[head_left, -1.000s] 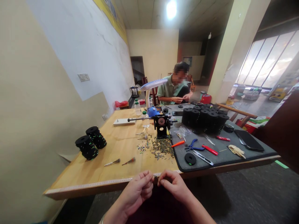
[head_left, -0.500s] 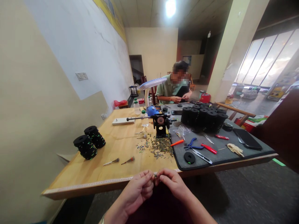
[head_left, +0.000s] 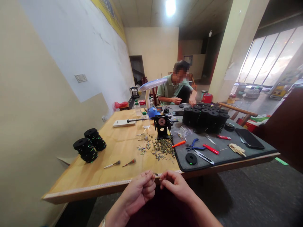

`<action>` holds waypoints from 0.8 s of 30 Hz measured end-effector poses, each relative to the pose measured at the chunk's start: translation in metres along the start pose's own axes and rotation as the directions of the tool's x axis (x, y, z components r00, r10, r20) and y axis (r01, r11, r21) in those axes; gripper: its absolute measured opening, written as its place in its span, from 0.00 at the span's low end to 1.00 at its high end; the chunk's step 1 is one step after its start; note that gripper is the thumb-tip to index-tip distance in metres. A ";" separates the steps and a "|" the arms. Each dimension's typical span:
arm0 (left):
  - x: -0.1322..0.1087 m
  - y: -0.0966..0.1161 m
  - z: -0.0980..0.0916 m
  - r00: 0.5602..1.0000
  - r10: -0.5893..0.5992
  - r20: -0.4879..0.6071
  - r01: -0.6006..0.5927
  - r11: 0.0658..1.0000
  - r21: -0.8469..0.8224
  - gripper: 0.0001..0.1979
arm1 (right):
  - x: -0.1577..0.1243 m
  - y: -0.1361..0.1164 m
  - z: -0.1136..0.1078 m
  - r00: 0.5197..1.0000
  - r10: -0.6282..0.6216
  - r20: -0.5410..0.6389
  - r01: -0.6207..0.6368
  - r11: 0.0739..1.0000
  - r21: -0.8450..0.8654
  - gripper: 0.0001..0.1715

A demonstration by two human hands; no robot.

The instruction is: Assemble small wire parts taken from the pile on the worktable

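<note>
Just in front of the table's near edge, my left hand (head_left: 143,187) is closed, thumb and forefinger pinching a tiny dark piece (head_left: 156,174) whose kind is too small to make out. My right hand (head_left: 174,183) is closed in a pinch a short gap to the right; what its fingertips hold, if anything, does not show clearly. Beyond the hands lies a pile of small dark-and-yellow striped pieces (head_left: 163,148), with a scatter of small colored bits (head_left: 143,148) beside it. A black hand-cranked winder (head_left: 162,127) stands behind the pile.
Two brushes (head_left: 130,162) and two black spools (head_left: 95,139) occupy the wooden table's left. Blue-handled pliers (head_left: 195,145), a red-handled tool (head_left: 211,149), a utility knife (head_left: 204,157) and several black spools (head_left: 208,118) rest on the grey mat. Opposite sits a co-worker (head_left: 172,90).
My hands have parted slightly, opening a gap between the fingertips, and the tiny dark piece now sticks out from the left fingers. The co-worker's one hand has lowered toward the black spools.
</note>
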State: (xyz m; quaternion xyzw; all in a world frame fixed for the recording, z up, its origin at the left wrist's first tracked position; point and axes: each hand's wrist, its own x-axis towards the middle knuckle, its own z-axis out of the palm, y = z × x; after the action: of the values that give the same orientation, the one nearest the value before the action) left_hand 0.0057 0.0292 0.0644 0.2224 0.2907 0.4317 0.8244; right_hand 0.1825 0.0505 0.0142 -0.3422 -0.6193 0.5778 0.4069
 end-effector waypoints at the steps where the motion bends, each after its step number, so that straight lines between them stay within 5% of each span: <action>1: 0.000 0.000 0.000 1.000 0.000 -0.001 0.000 1.000 0.000 0.16 | 0.000 0.001 0.001 1.000 -0.004 -0.010 0.004 1.000 -0.012 0.05; 24: -0.002 0.004 0.001 1.000 0.001 0.028 -0.002 1.000 0.021 0.15 | 0.003 0.000 -0.002 0.993 -0.108 -0.037 0.100 0.979 -0.177 0.10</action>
State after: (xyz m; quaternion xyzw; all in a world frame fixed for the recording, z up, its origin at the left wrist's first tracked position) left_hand 0.0032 0.0293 0.0682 0.2373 0.2837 0.4263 0.8255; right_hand 0.1830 0.0537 0.0147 -0.3569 -0.6750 0.4910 0.4193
